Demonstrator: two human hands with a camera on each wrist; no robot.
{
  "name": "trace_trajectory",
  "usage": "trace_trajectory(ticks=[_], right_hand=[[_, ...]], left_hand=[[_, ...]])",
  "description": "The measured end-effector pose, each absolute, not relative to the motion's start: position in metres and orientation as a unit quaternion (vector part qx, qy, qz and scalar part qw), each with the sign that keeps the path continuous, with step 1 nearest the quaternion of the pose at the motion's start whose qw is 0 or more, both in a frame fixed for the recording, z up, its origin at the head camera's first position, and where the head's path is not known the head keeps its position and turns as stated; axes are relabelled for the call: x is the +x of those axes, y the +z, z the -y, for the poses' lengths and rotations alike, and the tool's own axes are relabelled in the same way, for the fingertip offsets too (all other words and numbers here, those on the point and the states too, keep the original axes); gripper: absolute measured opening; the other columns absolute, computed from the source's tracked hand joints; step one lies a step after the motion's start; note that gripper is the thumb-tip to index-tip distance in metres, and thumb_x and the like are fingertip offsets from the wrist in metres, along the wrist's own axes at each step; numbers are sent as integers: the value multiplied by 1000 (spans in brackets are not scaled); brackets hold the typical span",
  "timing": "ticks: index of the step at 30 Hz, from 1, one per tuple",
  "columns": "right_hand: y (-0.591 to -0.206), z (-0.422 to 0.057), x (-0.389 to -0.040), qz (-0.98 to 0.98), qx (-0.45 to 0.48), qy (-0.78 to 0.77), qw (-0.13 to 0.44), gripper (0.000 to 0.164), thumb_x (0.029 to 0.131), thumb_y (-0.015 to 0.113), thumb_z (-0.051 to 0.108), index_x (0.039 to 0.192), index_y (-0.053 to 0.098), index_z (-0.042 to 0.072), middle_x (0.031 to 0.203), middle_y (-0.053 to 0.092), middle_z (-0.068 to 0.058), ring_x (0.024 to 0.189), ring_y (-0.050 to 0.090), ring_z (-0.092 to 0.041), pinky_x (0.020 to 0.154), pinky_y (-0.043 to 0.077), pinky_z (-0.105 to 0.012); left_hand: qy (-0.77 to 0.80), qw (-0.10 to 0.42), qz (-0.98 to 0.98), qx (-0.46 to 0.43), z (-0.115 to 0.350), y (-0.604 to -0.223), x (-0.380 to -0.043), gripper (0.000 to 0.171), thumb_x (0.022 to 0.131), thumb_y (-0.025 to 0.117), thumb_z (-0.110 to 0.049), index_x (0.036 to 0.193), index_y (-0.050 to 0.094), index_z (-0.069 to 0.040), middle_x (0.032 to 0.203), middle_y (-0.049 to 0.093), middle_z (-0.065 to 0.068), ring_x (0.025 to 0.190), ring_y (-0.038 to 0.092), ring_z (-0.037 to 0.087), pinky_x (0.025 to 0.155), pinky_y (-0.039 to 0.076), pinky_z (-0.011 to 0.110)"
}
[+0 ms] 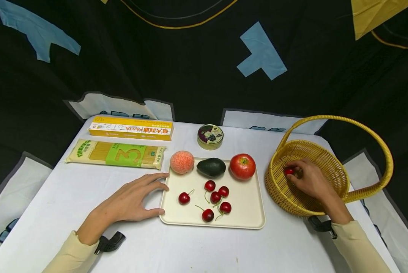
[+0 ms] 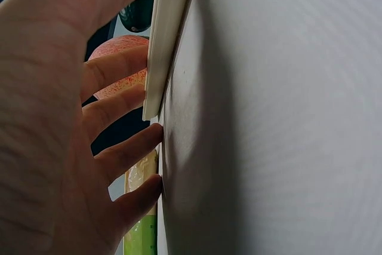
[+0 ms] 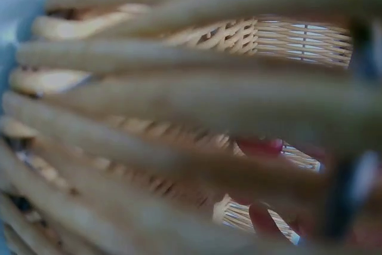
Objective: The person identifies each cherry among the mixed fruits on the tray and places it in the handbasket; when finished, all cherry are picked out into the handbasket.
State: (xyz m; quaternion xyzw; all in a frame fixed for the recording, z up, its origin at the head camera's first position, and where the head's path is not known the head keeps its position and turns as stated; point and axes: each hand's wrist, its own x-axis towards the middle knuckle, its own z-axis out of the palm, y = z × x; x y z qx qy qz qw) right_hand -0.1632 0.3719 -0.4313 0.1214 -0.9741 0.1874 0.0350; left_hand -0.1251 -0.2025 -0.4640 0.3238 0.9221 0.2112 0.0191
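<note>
Inside the yellow wicker basket (image 1: 275, 185) my right hand (image 1: 309, 180) pinches a dark red cherry (image 1: 289, 171) at its fingertips. Blurred wicker strands fill most of the right wrist view, with a bit of red cherry (image 3: 259, 146) showing between them. My left hand (image 1: 132, 199) is spread at the left edge of the cream tray (image 1: 244, 212), its fingertips and thumb right at the rim. Several stemmed cherries (image 1: 215, 197) lie on that tray. Behind them sit a pinkish-orange round fruit (image 1: 182, 162), a dark green avocado (image 1: 211, 167) and a red apple (image 1: 242, 167).
A green-labelled bag of spaghetti (image 1: 118, 153) lies left of the tray, with a yellow pasta box (image 1: 131, 128) behind it. Beyond the tray stands a small round tin (image 1: 210, 137). The basket's tall handle (image 1: 367, 131) arches out to the right.
</note>
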Motion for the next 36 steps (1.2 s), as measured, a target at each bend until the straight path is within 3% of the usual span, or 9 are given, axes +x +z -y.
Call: trace_trajectory(ticks=[8, 21, 26, 36], right_hand=[[-425, -366, -158, 975, 121, 177, 58, 41, 90, 86, 10, 128, 73, -1, 114, 68, -22, 99, 64, -37, 81, 59, -56], [-404, -328, -138, 958, 155, 209, 122, 37, 91, 87, 13, 125, 74, 5, 116, 71, -15, 100, 67, -35, 81, 60, -55], [-402, -311, -131, 949, 164, 233, 136, 37, 91, 87, 13, 124, 74, 5, 121, 72, -14, 107, 69, -36, 89, 59, -61], [-404, -280, -122, 927, 212, 265, 161, 39, 87, 89, 9, 124, 74, 11, 118, 73, -3, 103, 71, -24, 85, 63, -44]], left_hand=[[212, 25, -923, 321, 202, -464, -124, 58, 84, 87, -59, 132, 69, -30, 168, 45, -6, 151, 47, 26, 118, 45, 56], [208, 28, -925, 316, 204, -464, -124, 58, 84, 88, -58, 131, 69, -30, 167, 45, -5, 151, 47, 27, 118, 45, 57], [207, 27, -925, 318, 204, -465, -124, 58, 84, 87, -58, 131, 70, -30, 167, 46, -4, 151, 47, 27, 118, 45, 56], [203, 20, -925, 320, 203, -465, -125, 57, 84, 87, -59, 131, 70, -30, 167, 46, -5, 151, 48, 27, 116, 46, 57]])
